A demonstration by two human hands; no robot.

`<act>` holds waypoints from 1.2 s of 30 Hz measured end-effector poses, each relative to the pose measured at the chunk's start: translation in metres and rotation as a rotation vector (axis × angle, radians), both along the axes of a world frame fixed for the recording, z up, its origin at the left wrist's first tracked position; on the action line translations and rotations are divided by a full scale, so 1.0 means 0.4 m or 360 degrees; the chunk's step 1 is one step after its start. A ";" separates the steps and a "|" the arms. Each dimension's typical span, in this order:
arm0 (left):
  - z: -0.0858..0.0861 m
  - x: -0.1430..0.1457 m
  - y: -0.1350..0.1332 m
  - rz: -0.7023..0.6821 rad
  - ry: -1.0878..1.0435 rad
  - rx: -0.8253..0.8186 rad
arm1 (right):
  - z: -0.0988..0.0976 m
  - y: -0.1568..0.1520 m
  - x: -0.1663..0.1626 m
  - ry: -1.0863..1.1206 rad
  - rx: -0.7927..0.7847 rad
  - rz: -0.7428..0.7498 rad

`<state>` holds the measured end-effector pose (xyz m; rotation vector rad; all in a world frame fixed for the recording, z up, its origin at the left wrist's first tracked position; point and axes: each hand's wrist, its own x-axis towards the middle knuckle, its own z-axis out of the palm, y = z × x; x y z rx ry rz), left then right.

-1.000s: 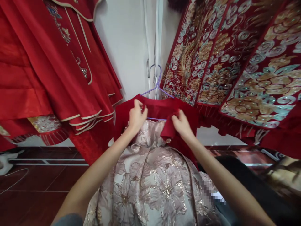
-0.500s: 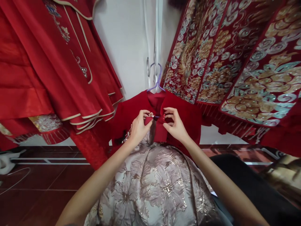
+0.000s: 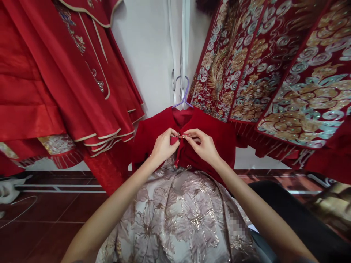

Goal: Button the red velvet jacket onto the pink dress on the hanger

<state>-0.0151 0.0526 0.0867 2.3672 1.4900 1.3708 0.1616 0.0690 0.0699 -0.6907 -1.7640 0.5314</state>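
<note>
A short red velvet jacket (image 3: 216, 133) hangs by its shoulders on a purple hanger (image 3: 187, 93). At its neckline, a small beaded button fastening (image 3: 181, 136) sits between my two hands. My left hand (image 3: 164, 148) pinches the front edge of the jacket at one end of the fastening. From the other side, my right hand (image 3: 204, 148) pinches the beaded end with thumb and forefinger. The two front edges nearly meet there. Below the hands, another beaded fastening (image 3: 188, 167) shows on the lower front. Fingertips hide part of the beads.
Red garments with pale piping (image 3: 90, 106) hang at the left. A heavily embroidered, fringed red garment (image 3: 252, 73) hangs at the right. A white rack post (image 3: 185, 40) stands behind the hanger. Silvery floral fabric (image 3: 192, 212) bulges up below the jacket. A black object (image 3: 287, 212) lies at lower right.
The jacket's front edges have come together; my right hand has moved slightly left, up to the left hand. The right front edge no longer folds outward, and the lower beaded fastening now shows.
</note>
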 end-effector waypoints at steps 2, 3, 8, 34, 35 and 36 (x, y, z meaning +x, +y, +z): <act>0.007 0.000 0.000 -0.0010 0.0036 0.0007 | 0.005 -0.002 0.004 -0.0037 0.0024 -0.0002; 0.008 0.000 0.000 -0.0007 0.0037 0.0015 | 0.006 -0.003 0.005 -0.0050 0.0035 -0.0011; 0.008 -0.004 0.003 0.0019 0.0060 0.0040 | 0.008 -0.002 -0.007 -0.0070 0.0142 -0.0090; 0.050 0.010 -0.006 0.0139 0.0425 0.0035 | 0.027 0.011 -0.009 -0.0080 0.0081 -0.0109; 0.052 0.011 -0.007 0.0146 0.0460 0.0052 | 0.030 0.015 -0.007 -0.0080 0.0049 -0.0087; 0.055 0.012 -0.008 0.0158 0.0496 0.0064 | 0.032 0.019 -0.006 -0.0080 0.0021 -0.0068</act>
